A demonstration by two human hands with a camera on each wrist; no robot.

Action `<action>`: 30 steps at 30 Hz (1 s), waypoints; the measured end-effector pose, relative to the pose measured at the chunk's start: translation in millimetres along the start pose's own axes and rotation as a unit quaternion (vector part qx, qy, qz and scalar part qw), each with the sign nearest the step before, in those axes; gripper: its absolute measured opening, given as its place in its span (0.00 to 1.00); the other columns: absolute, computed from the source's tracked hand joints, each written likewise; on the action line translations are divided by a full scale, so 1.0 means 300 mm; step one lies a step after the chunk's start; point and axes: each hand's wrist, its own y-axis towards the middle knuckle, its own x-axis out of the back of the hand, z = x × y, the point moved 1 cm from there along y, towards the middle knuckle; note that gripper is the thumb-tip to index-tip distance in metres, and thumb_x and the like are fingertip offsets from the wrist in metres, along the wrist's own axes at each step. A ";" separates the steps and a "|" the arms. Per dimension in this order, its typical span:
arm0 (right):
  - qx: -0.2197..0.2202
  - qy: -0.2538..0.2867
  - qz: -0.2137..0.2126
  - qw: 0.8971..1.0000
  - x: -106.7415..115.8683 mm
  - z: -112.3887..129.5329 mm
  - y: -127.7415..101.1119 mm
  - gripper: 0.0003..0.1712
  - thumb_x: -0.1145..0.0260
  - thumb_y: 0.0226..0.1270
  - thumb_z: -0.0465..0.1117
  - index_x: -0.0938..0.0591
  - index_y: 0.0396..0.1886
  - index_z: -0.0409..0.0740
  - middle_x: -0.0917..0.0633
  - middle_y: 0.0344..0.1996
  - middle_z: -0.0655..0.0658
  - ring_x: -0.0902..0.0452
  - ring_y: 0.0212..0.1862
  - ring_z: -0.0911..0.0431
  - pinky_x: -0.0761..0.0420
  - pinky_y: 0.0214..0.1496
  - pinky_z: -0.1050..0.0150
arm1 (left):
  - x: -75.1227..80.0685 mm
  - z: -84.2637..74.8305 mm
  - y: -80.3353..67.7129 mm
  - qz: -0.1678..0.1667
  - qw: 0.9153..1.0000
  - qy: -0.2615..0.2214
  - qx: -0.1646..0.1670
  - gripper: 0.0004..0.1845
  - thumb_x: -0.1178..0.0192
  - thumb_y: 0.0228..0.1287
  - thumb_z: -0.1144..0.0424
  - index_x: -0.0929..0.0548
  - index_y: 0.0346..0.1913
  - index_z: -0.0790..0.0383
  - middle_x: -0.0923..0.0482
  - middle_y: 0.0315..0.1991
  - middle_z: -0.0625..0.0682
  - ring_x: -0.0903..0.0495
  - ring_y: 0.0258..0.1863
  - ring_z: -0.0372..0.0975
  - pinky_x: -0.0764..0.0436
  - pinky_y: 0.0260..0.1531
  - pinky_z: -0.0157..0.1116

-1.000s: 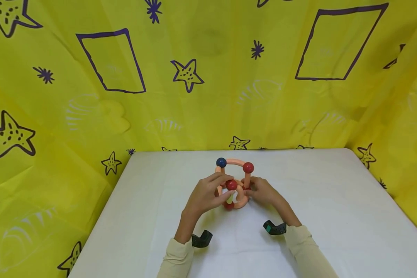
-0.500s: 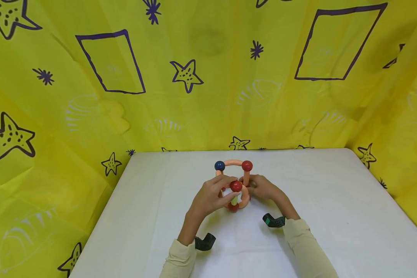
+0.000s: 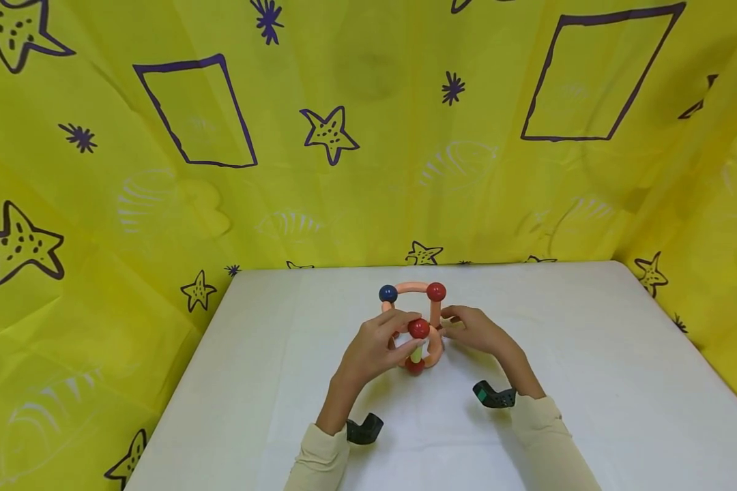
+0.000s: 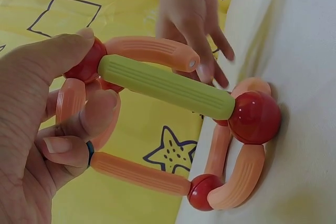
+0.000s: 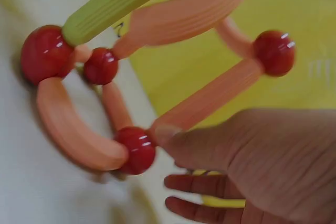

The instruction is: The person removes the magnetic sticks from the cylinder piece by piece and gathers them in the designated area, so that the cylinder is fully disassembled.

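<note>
A magnetic ball-and-rod frame stands on the table, with orange rods [image 3: 413,287], a blue ball [image 3: 388,293] and several red balls. My left hand [image 3: 368,348] pinches the red ball [image 3: 419,329] at the top of the green rod [image 4: 165,86] between thumb and fingers. From that ball a curved orange rod [image 4: 152,51] sticks out; its far end, with a silvery tip, is free. Beside the upright orange rod [image 5: 210,98], at the frame's right, is my right hand [image 3: 475,331], fingers loosely extended. Its thumb appears by the lower red ball [image 5: 135,149]; contact is unclear.
The white-covered table [image 3: 270,409] spreads out around the frame. A yellow curtain [image 3: 368,191] printed with stars hangs behind and at both sides. Each wrist carries a small black camera [image 3: 494,394].
My left hand and the gripped ball have shifted slightly right, the green rod with them. My right hand has loosened from the lower right of the frame and drawn back slightly right.
</note>
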 end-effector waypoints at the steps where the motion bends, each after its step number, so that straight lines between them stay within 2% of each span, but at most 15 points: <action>1: 0.001 -0.009 -0.005 1.000 0.013 0.007 -0.013 0.20 0.39 0.61 0.41 0.25 0.50 0.34 0.21 0.46 0.38 0.26 0.48 0.44 0.27 0.49 0.48 | 0.000 -0.001 0.000 0.000 1.000 -0.001 0.002 0.17 0.37 0.54 0.56 0.22 0.48 0.56 0.21 0.40 0.44 0.30 0.26 0.29 0.31 0.25 0.19; 4: 0.019 -0.029 -0.019 0.999 0.051 0.034 -0.053 0.15 0.40 0.62 0.39 0.23 0.45 0.34 0.19 0.40 0.41 0.24 0.43 0.48 0.25 0.45 0.51 | -0.002 0.001 -0.003 0.001 1.000 -0.006 0.004 0.18 0.36 0.53 0.57 0.22 0.48 0.55 0.21 0.40 0.44 0.30 0.27 0.30 0.31 0.25 0.18; 6: 0.046 -0.021 -0.024 0.998 0.071 0.056 -0.076 0.13 0.40 0.62 0.40 0.21 0.43 0.36 0.18 0.37 0.45 0.23 0.41 0.52 0.24 0.43 0.53 | -0.004 0.003 -0.003 0.001 1.000 -0.011 0.004 0.19 0.35 0.52 0.58 0.22 0.49 0.55 0.21 0.40 0.44 0.29 0.28 0.30 0.31 0.25 0.18; 10: 0.101 0.033 -0.014 0.994 0.085 0.098 -0.104 0.14 0.39 0.61 0.45 0.20 0.45 0.46 0.18 0.39 0.52 0.24 0.42 0.57 0.25 0.40 0.59 | -0.006 0.009 -0.001 0.002 1.000 -0.020 0.000 0.20 0.33 0.50 0.60 0.22 0.49 0.55 0.22 0.41 0.44 0.28 0.29 0.29 0.31 0.25 0.18; 14: 0.133 0.079 0.001 0.988 0.067 0.126 -0.105 0.15 0.38 0.60 0.44 0.21 0.48 0.51 0.19 0.42 0.53 0.25 0.45 0.54 0.26 0.41 0.60 | -0.006 0.010 0.000 -0.001 1.000 -0.024 -0.001 0.21 0.33 0.50 0.59 0.22 0.49 0.55 0.22 0.41 0.44 0.28 0.30 0.30 0.31 0.24 0.18; 17: 0.136 0.093 -0.002 0.986 0.049 0.152 -0.103 0.15 0.37 0.59 0.39 0.22 0.47 0.49 0.19 0.41 0.51 0.25 0.45 0.51 0.26 0.41 0.59 | -0.005 0.011 -0.001 -0.001 1.000 -0.024 0.004 0.21 0.33 0.49 0.60 0.22 0.49 0.56 0.22 0.41 0.44 0.28 0.31 0.30 0.31 0.24 0.18; 24: 0.123 0.141 0.014 0.982 0.047 0.208 -0.116 0.09 0.38 0.60 0.37 0.21 0.41 0.44 0.18 0.35 0.46 0.25 0.39 0.54 0.25 0.39 0.58 | -0.005 0.013 -0.007 0.000 1.000 -0.023 0.002 0.21 0.33 0.49 0.60 0.22 0.49 0.58 0.22 0.41 0.45 0.28 0.30 0.30 0.30 0.24 0.18; 30: 0.122 0.211 0.049 0.969 0.059 0.206 -0.120 0.09 0.43 0.64 0.35 0.22 0.42 0.37 0.21 0.35 0.35 0.25 0.36 0.50 0.24 0.38 0.62 | 0.000 0.016 -0.003 0.001 1.000 -0.029 -0.001 0.21 0.34 0.51 0.58 0.22 0.50 0.57 0.22 0.42 0.45 0.27 0.31 0.31 0.30 0.24 0.18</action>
